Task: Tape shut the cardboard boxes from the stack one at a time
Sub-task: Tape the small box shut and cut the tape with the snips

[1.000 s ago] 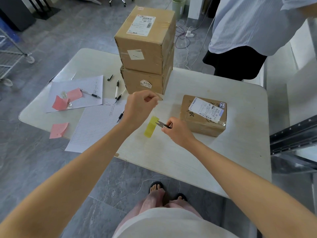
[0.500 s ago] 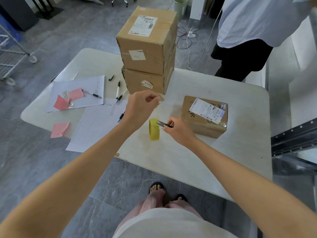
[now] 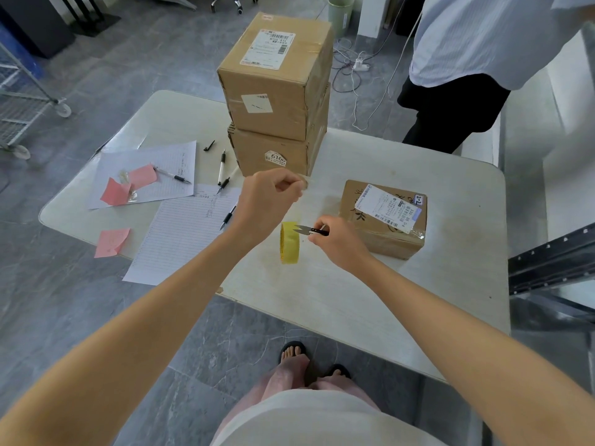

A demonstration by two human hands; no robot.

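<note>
Yellow tape roll (image 3: 289, 243) is seemingly dangling over the white tabletop (image 3: 418, 300) beside the small labelled brown cardboard box (image 3: 383, 220), the left hand (image 3: 269, 196) pinching its clear strip and the right hand (image 3: 338, 244) keeping its grip curled round small black-handled snips (image 3: 309, 231), so cutting is risking a dropped roll or tape tangling onto itself.

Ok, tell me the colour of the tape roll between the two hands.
Yellow: the tape roll, just left of the snips, shows best in the head view.

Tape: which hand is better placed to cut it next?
Right. The right hand holds the snips, blades by the roll; the left hand is raised, fingers pinching the tape end.
</note>
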